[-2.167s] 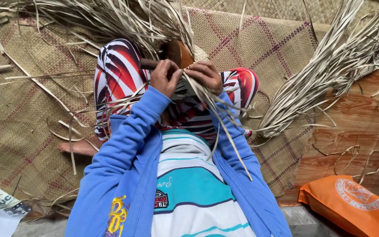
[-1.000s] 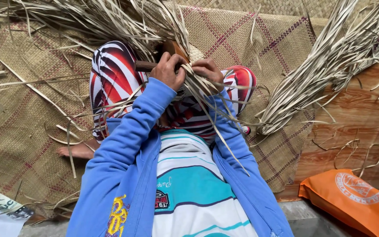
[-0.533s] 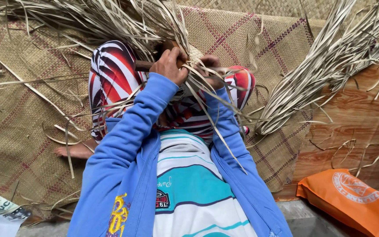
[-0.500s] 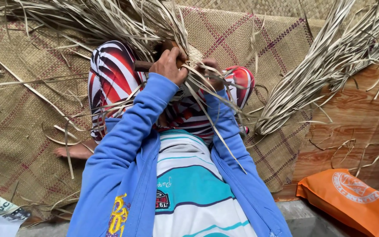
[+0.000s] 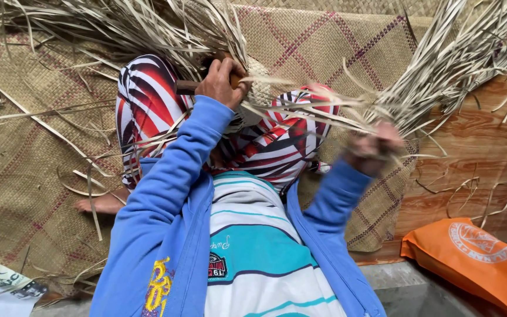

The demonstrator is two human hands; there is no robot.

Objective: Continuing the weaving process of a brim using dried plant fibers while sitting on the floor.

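**Right hand draws strips out to the side while the left holds the weave**

A large woven mat point(image 5: 335, 53), tan with faint purple cross-lines, covers the floor under the seated person and runs to the far edge of the view. On it lie heaps of dried palm-leaf strips point(image 5: 118, 26), one spread across the far left and another bundle point(image 5: 465, 64) fanning up at the far right. Beyond the mat on the right is a wood-grain floor point(image 5: 476, 152), and an orange bag point(image 5: 476, 258) lies near the right corner.

The person wears a blue jacket and red, white and black patterned trousers, with the knees drawn up. The small woven piece point(image 5: 259, 88) sits above the knees, just beside the left hand point(image 5: 221, 82), which is closed around a dark stick-like handle and pressed against the weave.

A second ago both hands were close together at the woven piece. Now the right hand point(image 5: 374, 149) has swung out to the right, well apart from the left, blurred with motion and closed in a fist on a few long strips point(image 5: 318, 114) that stretch back to the weave. This looks like pulling the strands taut.
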